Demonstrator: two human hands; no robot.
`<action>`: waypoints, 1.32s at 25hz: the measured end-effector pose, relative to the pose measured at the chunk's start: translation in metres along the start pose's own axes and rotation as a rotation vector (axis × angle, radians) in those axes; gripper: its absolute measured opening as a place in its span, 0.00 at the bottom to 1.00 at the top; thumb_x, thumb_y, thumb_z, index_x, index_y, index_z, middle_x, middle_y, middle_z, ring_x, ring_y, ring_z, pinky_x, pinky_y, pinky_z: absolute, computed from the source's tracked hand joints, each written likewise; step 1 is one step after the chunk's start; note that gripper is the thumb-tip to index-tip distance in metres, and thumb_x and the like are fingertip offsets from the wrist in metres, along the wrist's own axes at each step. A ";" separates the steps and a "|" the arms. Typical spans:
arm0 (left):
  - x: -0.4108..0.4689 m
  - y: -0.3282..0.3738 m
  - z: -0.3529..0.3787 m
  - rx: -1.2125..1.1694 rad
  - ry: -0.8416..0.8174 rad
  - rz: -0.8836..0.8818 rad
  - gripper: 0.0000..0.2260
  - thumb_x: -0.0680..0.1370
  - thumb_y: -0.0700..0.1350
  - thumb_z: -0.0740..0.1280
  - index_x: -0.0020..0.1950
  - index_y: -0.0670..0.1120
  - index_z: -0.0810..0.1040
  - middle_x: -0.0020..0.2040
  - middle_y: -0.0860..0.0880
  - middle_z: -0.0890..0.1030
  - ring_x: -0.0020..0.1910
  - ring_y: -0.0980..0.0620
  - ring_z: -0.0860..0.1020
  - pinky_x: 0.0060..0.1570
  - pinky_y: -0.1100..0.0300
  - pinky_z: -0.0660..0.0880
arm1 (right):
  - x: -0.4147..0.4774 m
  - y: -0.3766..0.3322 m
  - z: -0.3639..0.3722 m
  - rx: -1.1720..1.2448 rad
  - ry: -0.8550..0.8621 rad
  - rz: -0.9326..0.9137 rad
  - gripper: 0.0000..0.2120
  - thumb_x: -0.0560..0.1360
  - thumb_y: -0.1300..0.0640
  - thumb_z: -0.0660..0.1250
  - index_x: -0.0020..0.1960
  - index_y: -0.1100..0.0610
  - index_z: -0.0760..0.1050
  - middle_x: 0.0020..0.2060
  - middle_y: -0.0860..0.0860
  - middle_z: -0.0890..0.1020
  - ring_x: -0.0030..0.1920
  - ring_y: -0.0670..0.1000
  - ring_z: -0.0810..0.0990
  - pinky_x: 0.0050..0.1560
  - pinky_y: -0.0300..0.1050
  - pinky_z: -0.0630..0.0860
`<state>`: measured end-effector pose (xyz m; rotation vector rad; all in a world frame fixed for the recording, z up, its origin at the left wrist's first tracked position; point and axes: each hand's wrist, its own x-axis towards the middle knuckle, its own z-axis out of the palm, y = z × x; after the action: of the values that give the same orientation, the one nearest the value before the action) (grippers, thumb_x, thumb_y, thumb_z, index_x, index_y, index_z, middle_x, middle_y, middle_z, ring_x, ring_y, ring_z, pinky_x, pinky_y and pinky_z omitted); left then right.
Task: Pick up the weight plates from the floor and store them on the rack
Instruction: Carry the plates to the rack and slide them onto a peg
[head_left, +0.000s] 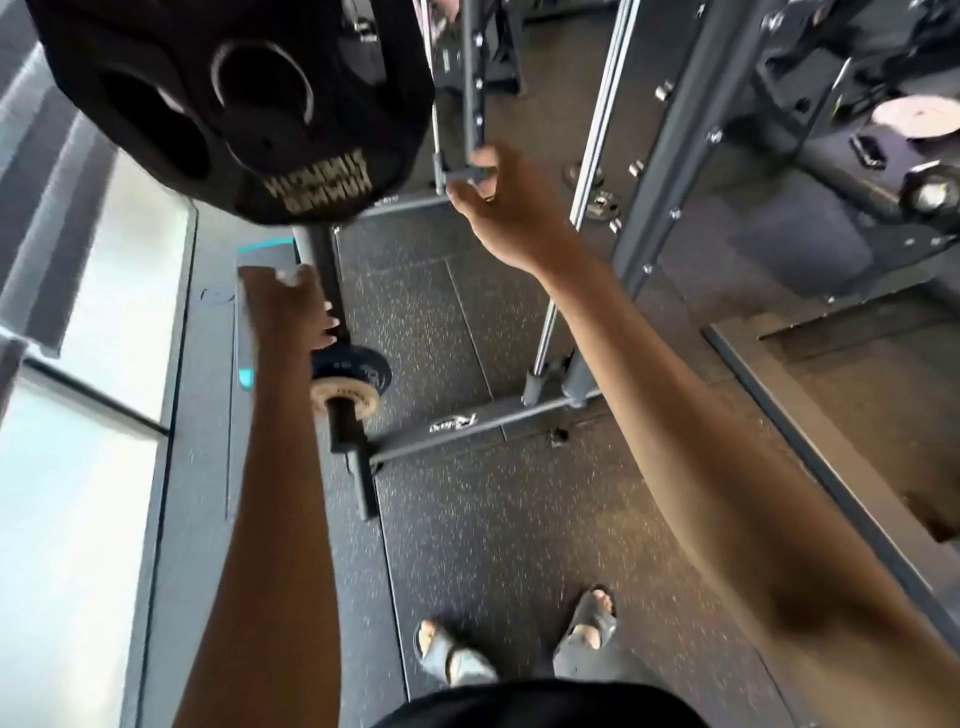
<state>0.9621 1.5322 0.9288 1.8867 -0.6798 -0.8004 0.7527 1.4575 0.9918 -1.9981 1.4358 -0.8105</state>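
Note:
A large black weight plate (234, 104) with grip holes and pale lettering fills the upper left, hanging above a dark storage peg (311, 244) of the grey rack (654, 156). My left hand (291, 306) is just below the plate, fingers spread, holding nothing. My right hand (498, 202) is open to the right of the plate, its thumb and fingers on either side of a short grey crossbar (462, 171) on the rack. On a lower peg (358, 457) sit a small dark blue plate (371, 371) and a small cream plate (345, 397).
Speckled black rubber floor (493, 519) stretches ahead, with my sandalled feet (452, 654) at the bottom. The rack's base bar (467, 421) crosses the floor. Bright glass panels (78, 415) run along the left. More machines and a pale plate (914, 117) stand at the upper right.

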 end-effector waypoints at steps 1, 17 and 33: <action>-0.015 -0.006 0.016 0.038 -0.054 -0.023 0.12 0.80 0.48 0.61 0.60 0.42 0.69 0.50 0.36 0.80 0.37 0.42 0.81 0.38 0.48 0.80 | -0.011 0.015 0.004 -0.011 -0.068 0.035 0.23 0.81 0.50 0.64 0.71 0.63 0.70 0.64 0.58 0.79 0.65 0.55 0.77 0.63 0.42 0.70; -0.294 0.029 0.476 0.412 -0.705 0.282 0.03 0.80 0.46 0.64 0.47 0.48 0.74 0.44 0.41 0.84 0.37 0.43 0.84 0.40 0.45 0.83 | -0.189 0.377 -0.236 -0.021 -0.021 0.564 0.18 0.81 0.51 0.64 0.64 0.62 0.77 0.62 0.59 0.80 0.63 0.61 0.77 0.58 0.52 0.75; -0.308 0.084 0.900 0.878 -1.104 0.507 0.12 0.81 0.48 0.63 0.63 0.47 0.73 0.58 0.44 0.78 0.57 0.45 0.76 0.51 0.53 0.73 | -0.095 0.712 -0.459 -0.045 -0.046 0.826 0.17 0.81 0.54 0.60 0.65 0.62 0.73 0.60 0.60 0.79 0.59 0.61 0.78 0.58 0.56 0.77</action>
<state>0.0686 1.2345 0.7725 1.6750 -2.3887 -1.2989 -0.0565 1.3088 0.7692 -1.2288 2.0228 -0.3551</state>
